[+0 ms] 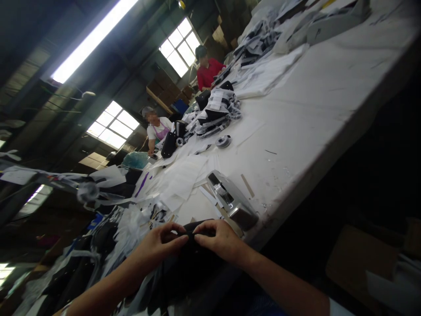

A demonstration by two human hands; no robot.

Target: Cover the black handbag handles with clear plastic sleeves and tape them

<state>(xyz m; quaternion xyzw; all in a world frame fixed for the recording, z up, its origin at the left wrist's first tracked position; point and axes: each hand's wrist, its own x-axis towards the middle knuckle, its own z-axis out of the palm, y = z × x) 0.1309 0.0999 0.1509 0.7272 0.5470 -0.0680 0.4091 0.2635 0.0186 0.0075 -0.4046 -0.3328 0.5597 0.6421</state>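
My left hand [161,243] and my right hand [219,239] meet at the near edge of a long white table [315,101]. Both pinch the top edge of a black fabric piece [192,252], thumbs and fingertips pressed together on it. The black piece hangs down between my forearms, and its lower part is dark and hard to make out. Just beyond my right hand lies a metal stapler-like tool [230,197].
White paper and fabric pieces [179,177] are heaped left of my hands. A tape roll [223,141] and black-and-white piles [215,112] lie farther along. Two other people [158,129] work at the far side. A cardboard box [358,263] stands on the floor at right.
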